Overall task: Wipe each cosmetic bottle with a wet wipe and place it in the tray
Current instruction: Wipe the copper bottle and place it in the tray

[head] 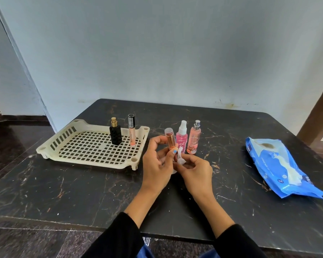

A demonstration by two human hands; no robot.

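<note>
My left hand (157, 161) grips a small orange lipstick-like bottle (170, 139) with a clear cap, held upright above the table. My right hand (195, 171) pinches a crumpled white wet wipe (180, 159) against the bottle's lower part. A cream slotted tray (78, 146) lies to the left. In it stand a black perfume bottle (115, 135) with a gold top and a slim peach lip-gloss tube (131, 131). Just behind my hands stand a pink spray bottle (182, 136) and a peach spray bottle (194, 139) on the table.
A blue pack of wet wipes (279, 168) lies at the right with a wipe sticking out. The dark marble table (82, 192) ends close in front of me. A pale wall rises behind it.
</note>
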